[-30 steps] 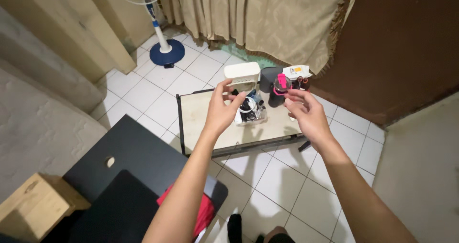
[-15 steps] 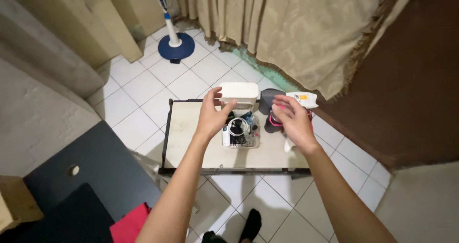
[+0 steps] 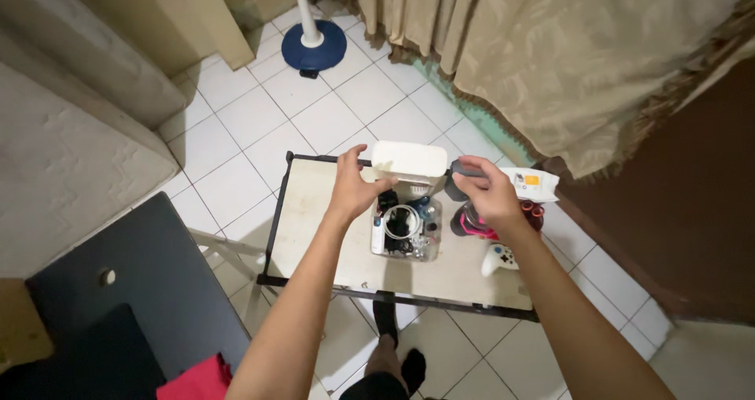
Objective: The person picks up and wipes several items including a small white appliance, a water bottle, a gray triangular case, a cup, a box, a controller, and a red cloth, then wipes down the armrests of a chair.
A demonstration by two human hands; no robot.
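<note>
My left hand (image 3: 354, 189) curls around the left end of a white rectangular box (image 3: 409, 159) at the back of a small beige table (image 3: 314, 211). My right hand (image 3: 489, 194) reaches the box's right end with its fingertips against it, above a grey container (image 3: 454, 189). Just in front of the box stands a clear plastic tub (image 3: 406, 233) full of cables and small items. A pink-and-black bottle (image 3: 475, 224) sits under my right wrist.
A white game controller (image 3: 501, 257) lies at the table's right front. A white wipes pack (image 3: 532, 184) lies behind it. A blue fan base (image 3: 313, 47) stands far back, a black desk (image 3: 118, 290) and red cloth (image 3: 193, 378) near left, curtain behind, my socked foot (image 3: 410, 364) below.
My view has moved closer and over the table. Both hands went from hovering above the tub to the two ends of the white box.
</note>
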